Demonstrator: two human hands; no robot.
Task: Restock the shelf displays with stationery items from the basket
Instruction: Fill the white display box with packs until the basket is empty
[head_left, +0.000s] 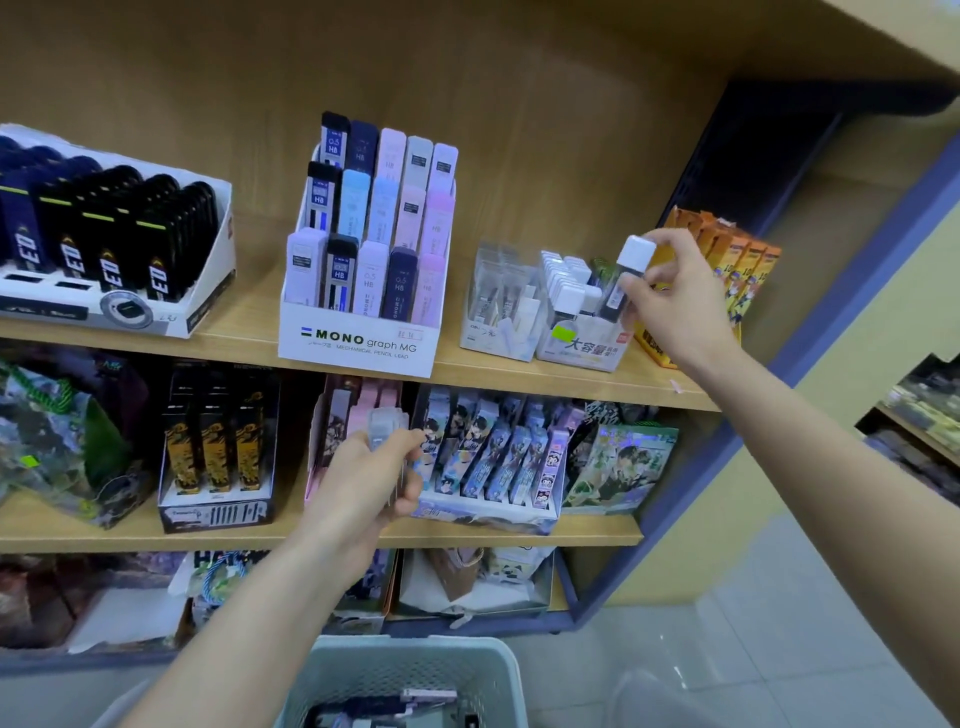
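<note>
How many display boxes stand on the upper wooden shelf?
5, left to right: the black-and-white cardboard tray, the white MONO lead box, the clear plastic box, the white green-lettered box, the orange cardboard box behind the right hand. More may sit off-frame.

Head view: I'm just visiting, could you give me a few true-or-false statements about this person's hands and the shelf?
1. The right hand pinches a white-capped case above the small display box. True.
2. The left hand holds nothing. False: it grips a few clear cases.
3. The MONO display stands on the same shelf, left of that box. True.
4. The basket sits on the shelf. False: it is low in front of the person, with items inside.
</note>
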